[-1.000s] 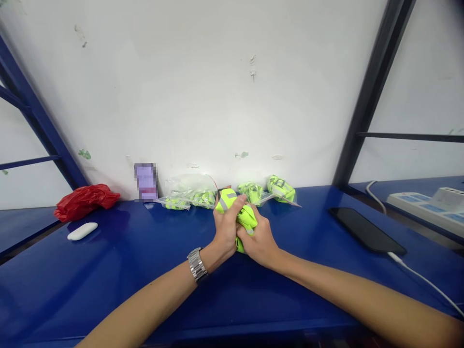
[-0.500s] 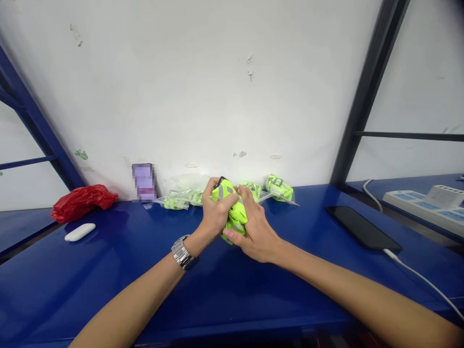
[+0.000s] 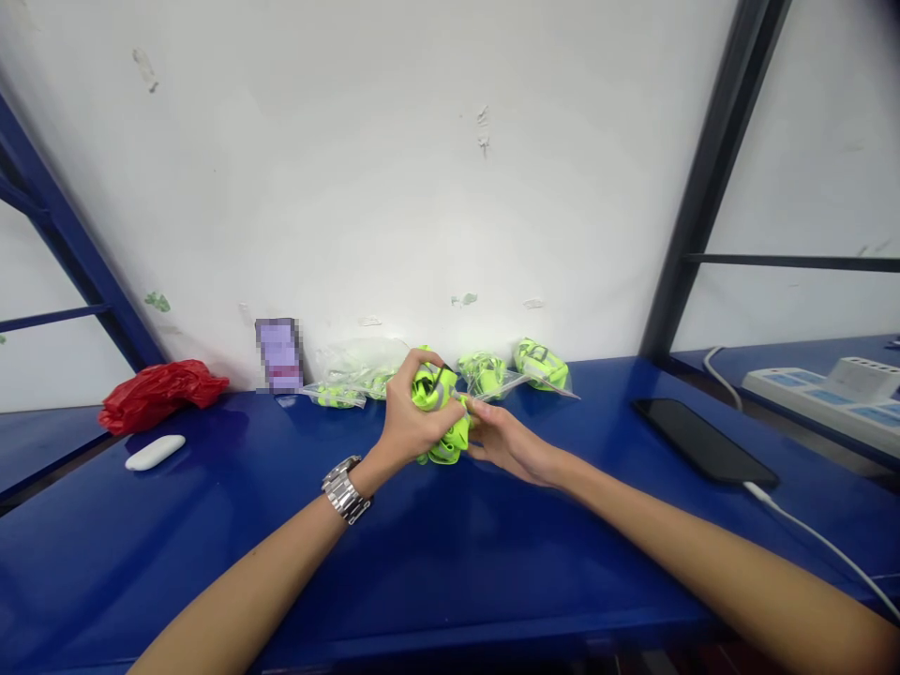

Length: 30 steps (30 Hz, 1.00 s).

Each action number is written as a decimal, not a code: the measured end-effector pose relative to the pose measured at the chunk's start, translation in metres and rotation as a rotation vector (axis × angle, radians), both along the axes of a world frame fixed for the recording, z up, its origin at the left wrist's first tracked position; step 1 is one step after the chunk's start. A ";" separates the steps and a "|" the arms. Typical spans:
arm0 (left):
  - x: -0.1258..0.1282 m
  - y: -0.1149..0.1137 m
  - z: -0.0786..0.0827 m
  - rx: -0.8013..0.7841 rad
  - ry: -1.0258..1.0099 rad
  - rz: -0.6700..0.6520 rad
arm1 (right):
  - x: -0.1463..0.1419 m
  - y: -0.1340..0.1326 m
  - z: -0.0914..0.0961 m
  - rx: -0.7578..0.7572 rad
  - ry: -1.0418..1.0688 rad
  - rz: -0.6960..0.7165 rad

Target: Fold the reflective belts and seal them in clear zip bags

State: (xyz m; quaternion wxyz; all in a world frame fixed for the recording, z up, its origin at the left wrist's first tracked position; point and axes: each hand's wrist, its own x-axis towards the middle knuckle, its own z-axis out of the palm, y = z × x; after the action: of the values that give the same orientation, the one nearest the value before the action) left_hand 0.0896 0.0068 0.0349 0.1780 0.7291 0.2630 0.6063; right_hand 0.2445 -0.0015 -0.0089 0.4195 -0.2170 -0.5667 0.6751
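A neon-yellow reflective vest (image 3: 458, 437) with grey stripes is bunched into a small bundle above the table. My left hand (image 3: 413, 412) wraps around its left side, thumb across the front; a dark edge or strap shows near the top. On the bundle's right side, my right hand (image 3: 510, 442) pinches it between thumb and fingers, some fingertips hidden behind the fabric. Just behind lie similar yellow bundles in clear plastic bags: one bag (image 3: 484, 373) beside my right fingers, another bag (image 3: 541, 364) farther right, and flatter bags (image 3: 337, 395) to the left.
On the blue table (image 3: 450, 562), a red plastic bag (image 3: 165, 394) and a white case (image 3: 156, 452) lie left. A phone (image 3: 279, 354) leans against the wall. At right are a black phone (image 3: 703, 439) with a white cable (image 3: 822, 539) and a power strip (image 3: 822, 398).
The bundle has turned in my hands and looks more compact. My right hand has shifted from pressing flat along it to its right edge, uncovering the bag behind.
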 end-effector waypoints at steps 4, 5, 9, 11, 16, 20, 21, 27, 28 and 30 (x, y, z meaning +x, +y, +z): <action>0.011 -0.018 0.003 0.046 0.030 -0.096 | -0.006 -0.012 0.001 -0.042 0.150 0.128; 0.015 -0.022 0.004 0.051 0.001 -0.118 | -0.007 -0.015 0.002 -0.065 0.172 0.133; 0.026 -0.033 0.003 0.072 -0.139 -0.167 | -0.011 -0.023 0.003 -0.177 0.218 0.119; 0.028 -0.033 -0.001 0.082 -0.182 -0.174 | -0.014 -0.024 0.003 -0.195 0.250 0.101; 0.023 -0.025 -0.016 0.154 -0.165 -0.117 | -0.019 -0.023 0.006 -0.114 0.299 0.026; 0.019 -0.018 -0.026 0.094 -0.114 -0.097 | -0.018 -0.022 0.010 -0.085 0.300 -0.098; 0.018 -0.016 -0.029 0.067 -0.120 -0.100 | -0.018 -0.022 0.011 -0.081 0.298 -0.114; 0.012 -0.004 -0.054 -0.049 -0.109 -0.168 | -0.017 -0.020 0.008 -0.033 0.280 -0.117; 0.010 -0.004 -0.056 -0.057 -0.090 -0.159 | -0.017 -0.019 0.008 -0.027 0.280 -0.118; 0.005 -0.004 -0.057 -0.045 -0.028 -0.107 | -0.016 -0.019 0.009 -0.028 0.288 -0.120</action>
State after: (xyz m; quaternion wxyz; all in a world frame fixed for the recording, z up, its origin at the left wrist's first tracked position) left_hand 0.0948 0.0031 -0.0224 0.2305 0.7293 0.2346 0.6000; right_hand 0.2286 -0.0206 -0.0003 0.5330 -0.1575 -0.4772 0.6807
